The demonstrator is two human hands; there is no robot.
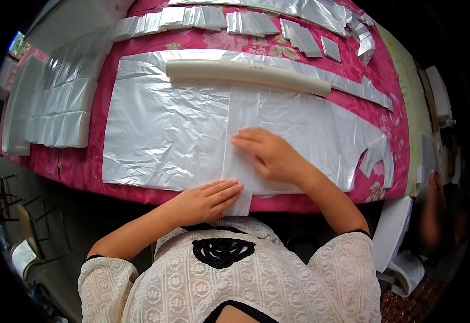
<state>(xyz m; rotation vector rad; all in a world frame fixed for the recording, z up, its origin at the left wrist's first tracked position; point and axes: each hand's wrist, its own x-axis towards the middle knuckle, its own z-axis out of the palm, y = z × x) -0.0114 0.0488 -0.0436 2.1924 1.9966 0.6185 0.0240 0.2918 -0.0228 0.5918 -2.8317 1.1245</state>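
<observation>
Left hand (211, 200) palm down, fingers straight and together, resting on the near end of a folded translucent film strip (240, 161); nothing clasped. Right hand (267, 153) farther along the same strip, fingers extended leftward, no pinch visible; whether the palm presses cannot be told. Strip lies across the middle of a large silvery-white plastic bag sheet (159, 124), its near end projecting past the sheet's near edge. Strip's long axis: near to far; sheet's: left to right, forked handle end (377, 153) pointing right. Judged handling: film very light, limp, slippery, easily creased, likely to tear if tugged at one point; best hold is flat-fingered on the strip's folded side edges, or a broad pinch at its near end. Beyond: cream tube (245, 74) lying roughly left-right over the sheet's far part; folded plastic packets (192, 18) in a far row, more packet stacks (70, 99) at left, on pink floral cloth (208, 40)
</observation>
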